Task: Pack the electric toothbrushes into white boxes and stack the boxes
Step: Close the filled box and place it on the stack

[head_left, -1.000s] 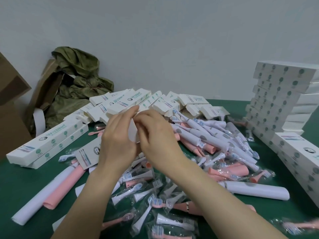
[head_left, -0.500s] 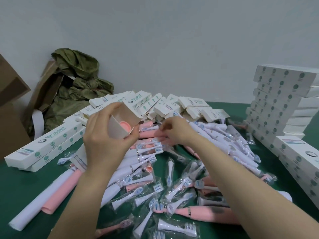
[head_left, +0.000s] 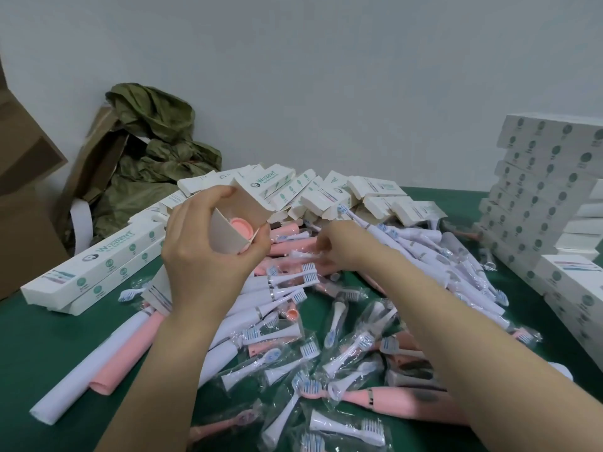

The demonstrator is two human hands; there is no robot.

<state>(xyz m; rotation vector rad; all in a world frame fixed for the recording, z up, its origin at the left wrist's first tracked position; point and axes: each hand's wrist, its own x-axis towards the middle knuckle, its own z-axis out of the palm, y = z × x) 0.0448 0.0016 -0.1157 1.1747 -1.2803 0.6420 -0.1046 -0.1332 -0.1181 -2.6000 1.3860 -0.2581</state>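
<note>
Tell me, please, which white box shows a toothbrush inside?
The box held up in the left hand: a pink toothbrush shows through its open end.

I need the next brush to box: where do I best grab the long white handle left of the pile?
Probably the near end of the white handle, from above: it lies flat and juts clear past the pink handle lying along its right side.

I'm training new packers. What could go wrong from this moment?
The open box in the left hand has its flaps undone, so the pink toothbrush inside may slide out. The right hand reaches into the mixed pile, so it might pull a brush head of the wrong colour. The stepped box stack at the right could topple if loaded carelessly.
</note>
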